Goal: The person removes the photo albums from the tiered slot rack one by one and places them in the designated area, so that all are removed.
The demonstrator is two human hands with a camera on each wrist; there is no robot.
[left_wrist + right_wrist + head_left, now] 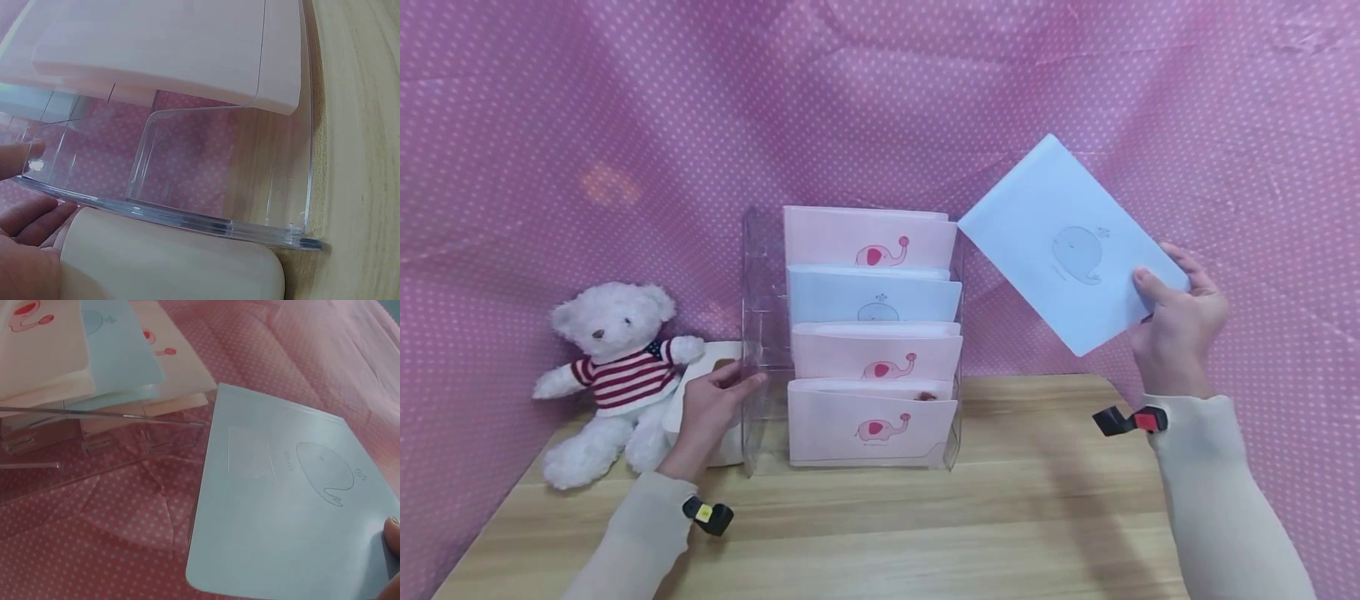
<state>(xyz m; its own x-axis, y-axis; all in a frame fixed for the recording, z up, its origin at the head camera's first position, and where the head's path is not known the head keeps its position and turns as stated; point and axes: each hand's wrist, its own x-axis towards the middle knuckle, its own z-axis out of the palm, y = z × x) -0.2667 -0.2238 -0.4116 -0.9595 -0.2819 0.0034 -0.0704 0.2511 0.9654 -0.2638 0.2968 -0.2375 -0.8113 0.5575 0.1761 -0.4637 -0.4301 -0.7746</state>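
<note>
In the head view my right hand point(1183, 325) pinches a light blue notebook point(1037, 242) by its lower right corner, thumb on the cover with the whale drawing. The notebook is raised and tilted, right of a clear plastic rack point(763, 417). The rack's tiers hold pink elephant notebooks point(827, 425) and blue whale ones point(820, 293). My left hand point(711, 412) grips the rack's left side. The left wrist view has the thumb point(19, 159) on one face of the clear panel, fingers on the other. In the right wrist view the held notebook point(269, 531) hangs beside the rack.
A white teddy bear point(628, 367) in a striped shirt sits at the left. Beside it a cream container point(700, 367) stands close against the rack, partly behind my left hand. Pink dotted cloth point(880, 108) hangs behind the wooden table point(880, 533).
</note>
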